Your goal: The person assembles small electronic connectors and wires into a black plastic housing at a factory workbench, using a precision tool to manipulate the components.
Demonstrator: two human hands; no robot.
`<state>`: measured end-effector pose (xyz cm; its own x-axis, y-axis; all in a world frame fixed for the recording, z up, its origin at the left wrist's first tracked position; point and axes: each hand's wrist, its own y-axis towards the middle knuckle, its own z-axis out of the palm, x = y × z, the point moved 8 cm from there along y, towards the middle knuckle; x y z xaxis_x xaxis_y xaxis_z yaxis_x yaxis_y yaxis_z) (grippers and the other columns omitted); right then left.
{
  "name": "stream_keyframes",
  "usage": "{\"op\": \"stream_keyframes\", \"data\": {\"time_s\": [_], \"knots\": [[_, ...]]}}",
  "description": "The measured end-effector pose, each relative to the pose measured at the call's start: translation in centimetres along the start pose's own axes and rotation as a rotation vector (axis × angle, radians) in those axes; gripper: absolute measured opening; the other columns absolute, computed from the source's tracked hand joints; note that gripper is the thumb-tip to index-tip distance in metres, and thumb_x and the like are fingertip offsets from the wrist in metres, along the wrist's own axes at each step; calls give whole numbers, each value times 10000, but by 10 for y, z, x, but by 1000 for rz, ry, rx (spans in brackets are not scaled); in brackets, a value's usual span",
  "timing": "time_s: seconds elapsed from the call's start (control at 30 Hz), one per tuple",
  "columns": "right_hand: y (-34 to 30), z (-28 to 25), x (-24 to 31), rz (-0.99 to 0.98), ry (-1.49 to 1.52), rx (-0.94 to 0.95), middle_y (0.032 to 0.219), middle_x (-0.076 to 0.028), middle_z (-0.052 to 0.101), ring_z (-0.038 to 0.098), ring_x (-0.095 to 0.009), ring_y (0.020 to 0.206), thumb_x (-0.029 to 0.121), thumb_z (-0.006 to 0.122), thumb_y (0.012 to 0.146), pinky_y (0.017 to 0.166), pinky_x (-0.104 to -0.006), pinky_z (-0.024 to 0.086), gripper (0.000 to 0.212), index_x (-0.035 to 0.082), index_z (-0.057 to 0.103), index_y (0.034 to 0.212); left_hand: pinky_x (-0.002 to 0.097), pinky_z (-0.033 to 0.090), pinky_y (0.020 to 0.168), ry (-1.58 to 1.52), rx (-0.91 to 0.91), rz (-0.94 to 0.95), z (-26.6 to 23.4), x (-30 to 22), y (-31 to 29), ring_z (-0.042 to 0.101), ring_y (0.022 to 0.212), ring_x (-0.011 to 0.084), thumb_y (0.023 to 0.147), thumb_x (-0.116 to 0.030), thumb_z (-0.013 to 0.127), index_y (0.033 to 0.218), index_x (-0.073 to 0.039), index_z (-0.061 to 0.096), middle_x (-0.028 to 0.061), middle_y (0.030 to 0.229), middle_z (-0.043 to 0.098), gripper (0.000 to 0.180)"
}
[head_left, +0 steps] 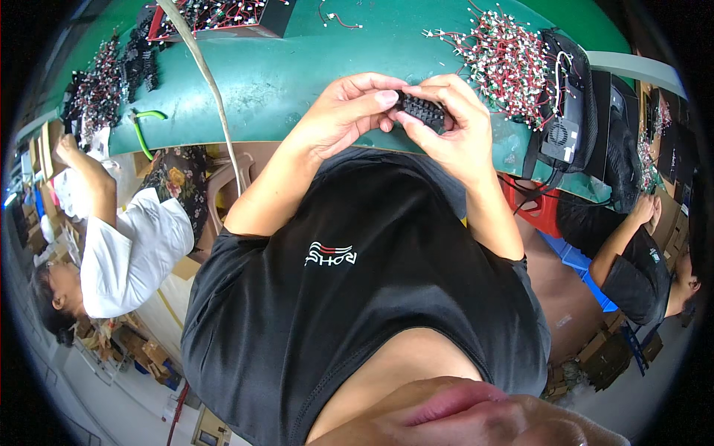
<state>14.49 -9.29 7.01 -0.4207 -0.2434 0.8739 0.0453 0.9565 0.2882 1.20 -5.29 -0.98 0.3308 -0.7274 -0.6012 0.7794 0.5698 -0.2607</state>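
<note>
Between my two hands, just over the near edge of the green table, is a small black part with a knobbly, ridged surface [422, 110]. My right hand [465, 123] grips it from the right, thumb below and fingers above. At its left end, the thumb and fingers of my left hand [349, 111] are closed in a pinch, partly hiding that end. Whether something small sits in the left fingertips too is hidden. Near the right hand, farther back, lies a heap of short red and black wires with white connectors [506, 67].
A red-rimmed black box [245, 28] of wires stands at the back. Left lie green-handled pliers [143, 132], black ridged parts [140, 63] and more wires [100, 85]. A cord [204, 67] hangs at left. A black bag [576, 82] is at right. People work on both sides.
</note>
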Motion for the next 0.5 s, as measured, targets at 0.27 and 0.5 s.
{"op": "stream_keyframes", "data": {"time_s": [0.27, 0.5], "knots": [[-4, -1, -21, 236, 149, 46, 878, -47, 659, 621, -121, 826, 63, 796, 755, 715, -254, 495, 249, -13, 695, 969, 297, 524, 846, 76, 20, 112, -1, -11, -3, 629, 983, 173, 929, -27, 643, 1206, -8, 624, 108, 1127, 654, 278], [-19, 22, -45, 604, 642, 193, 912, -2, 685, 611, -63, 819, 120, 767, 864, 742, -224, 506, 208, 5, 694, 1021, 334, 519, 892, 1020, 45, 640, 33, -48, -16, 636, 1024, 242, 812, 66, 712, 1143, 5, 656, 128, 1144, 654, 341]]}}
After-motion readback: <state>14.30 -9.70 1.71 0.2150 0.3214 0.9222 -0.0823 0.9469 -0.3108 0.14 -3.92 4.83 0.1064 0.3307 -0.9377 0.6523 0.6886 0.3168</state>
